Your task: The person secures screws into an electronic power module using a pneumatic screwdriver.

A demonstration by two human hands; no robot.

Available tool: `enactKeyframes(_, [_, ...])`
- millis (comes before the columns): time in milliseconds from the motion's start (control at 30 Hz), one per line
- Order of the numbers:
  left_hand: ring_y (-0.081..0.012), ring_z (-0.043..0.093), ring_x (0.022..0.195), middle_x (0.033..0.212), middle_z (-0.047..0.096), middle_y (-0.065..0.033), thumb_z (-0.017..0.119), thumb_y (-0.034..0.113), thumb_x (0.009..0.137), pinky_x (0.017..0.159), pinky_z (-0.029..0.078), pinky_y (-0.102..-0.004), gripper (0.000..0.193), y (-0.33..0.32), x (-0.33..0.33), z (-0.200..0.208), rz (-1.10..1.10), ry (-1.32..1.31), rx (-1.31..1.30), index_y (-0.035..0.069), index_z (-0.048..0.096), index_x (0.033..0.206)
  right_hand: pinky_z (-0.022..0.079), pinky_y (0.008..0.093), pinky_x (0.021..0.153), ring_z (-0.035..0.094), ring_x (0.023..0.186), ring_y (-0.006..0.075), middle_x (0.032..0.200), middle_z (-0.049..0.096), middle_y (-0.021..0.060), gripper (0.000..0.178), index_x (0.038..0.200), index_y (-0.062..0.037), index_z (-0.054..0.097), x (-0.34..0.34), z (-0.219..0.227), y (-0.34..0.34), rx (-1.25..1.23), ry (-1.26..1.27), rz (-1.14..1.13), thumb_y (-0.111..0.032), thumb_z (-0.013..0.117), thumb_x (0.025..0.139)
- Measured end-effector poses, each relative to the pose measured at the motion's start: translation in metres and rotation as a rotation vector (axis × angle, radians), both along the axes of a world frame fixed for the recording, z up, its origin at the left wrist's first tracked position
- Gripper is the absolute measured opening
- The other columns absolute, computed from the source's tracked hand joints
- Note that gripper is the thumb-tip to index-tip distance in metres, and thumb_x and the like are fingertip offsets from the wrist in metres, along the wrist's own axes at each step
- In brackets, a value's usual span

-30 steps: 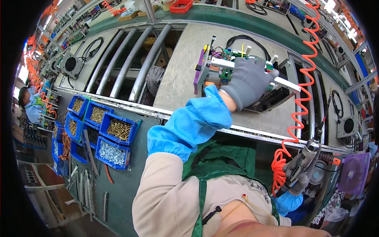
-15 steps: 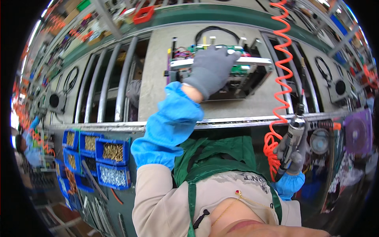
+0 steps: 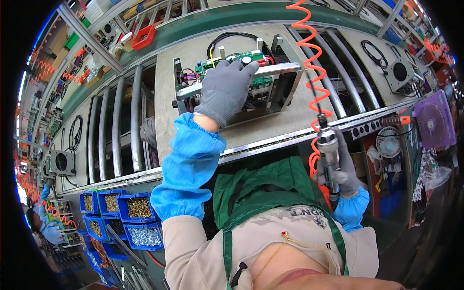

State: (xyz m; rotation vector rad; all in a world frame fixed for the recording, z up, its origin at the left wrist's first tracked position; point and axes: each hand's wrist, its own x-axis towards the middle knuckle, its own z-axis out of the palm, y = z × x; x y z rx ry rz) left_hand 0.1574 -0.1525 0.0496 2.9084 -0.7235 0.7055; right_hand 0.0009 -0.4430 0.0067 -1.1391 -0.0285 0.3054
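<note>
An electronic unit with a metal frame (image 3: 289,67) and a green circuit board (image 3: 246,55) stands on a grey board (image 3: 166,96) in front of me. My left hand (image 3: 224,89), in a grey glove, lies over the frame's front crossbar with its fingers curled across it. Part of the bar and the wiring is hidden under the glove. On the right, my right hand (image 3: 344,169), also gloved, is closed around a silver air screwdriver (image 3: 327,145). The tool's long bit points away from me, toward the roller line. A coiled orange hose (image 3: 316,79) hangs beside the tool.
Metal rollers (image 3: 117,128) flank the board on both sides, with a metal rail (image 3: 270,146) along the near edge. Blue bins (image 3: 137,208) of screws stand at the lower left. A purple fan (image 3: 431,121) is at the right. Another metal unit (image 3: 400,72) sits farther right.
The view has turned, so the scene appears tilted. My right hand and the screwdriver have come up and closer to the unit. My left hand still rests on the crossbar.
</note>
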Motion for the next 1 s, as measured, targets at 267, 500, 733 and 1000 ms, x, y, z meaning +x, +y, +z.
enactKeyframes(267, [-0.0284,0.059,0.086,0.09,0.062,-0.0057,0.049,0.022,0.092,0.072,0.044,-0.0432,0.027,0.002,-0.002,0.001,0.071,-0.024,0.08,0.025,0.057,0.118,0.053,0.0322,0.06,0.059,0.064,0.02,0.104,0.054,0.014,0.11,0.149,-0.0142,0.012,0.004,-0.005,0.01,-0.108,0.091,0.05,-0.015,0.069,0.056])
enactKeyframes(500, [-0.0281,0.06,0.081,0.088,0.062,-0.0054,0.05,0.022,0.092,0.067,0.044,-0.0434,0.026,0.001,-0.001,-0.001,0.064,-0.057,0.062,0.025,0.058,0.117,0.051,0.0307,0.056,0.059,0.063,0.0203,0.09,0.056,0.0151,0.106,0.15,-0.0149,0.011,0.008,-0.005,0.012,-0.129,0.083,0.112,-0.014,0.068,0.06])
enactKeyframes(733, [-0.0278,0.06,0.08,0.086,0.062,-0.0046,0.051,0.022,0.09,0.066,0.044,-0.0431,0.027,0.001,-0.004,-0.002,0.056,-0.088,0.034,0.027,0.058,0.116,0.053,0.031,0.056,0.059,0.054,0.0175,0.097,0.057,0.013,0.112,0.149,-0.0134,0.011,0.01,0.001,0.023,-0.258,0.094,0.057,-0.026,0.074,0.057])
enactKeyframes(1000, [-0.0272,0.06,0.085,0.089,0.062,-0.0053,0.053,0.019,0.088,0.068,0.044,-0.0447,0.03,-0.002,-0.005,0.0,0.062,-0.052,0.043,0.027,0.058,0.117,0.056,0.0397,0.058,0.061,0.058,0.0226,0.087,0.058,0.0176,0.089,0.148,-0.0207,0.016,0.001,0.011,0.022,0.363,0.193,0.165,-0.025,0.066,0.075])
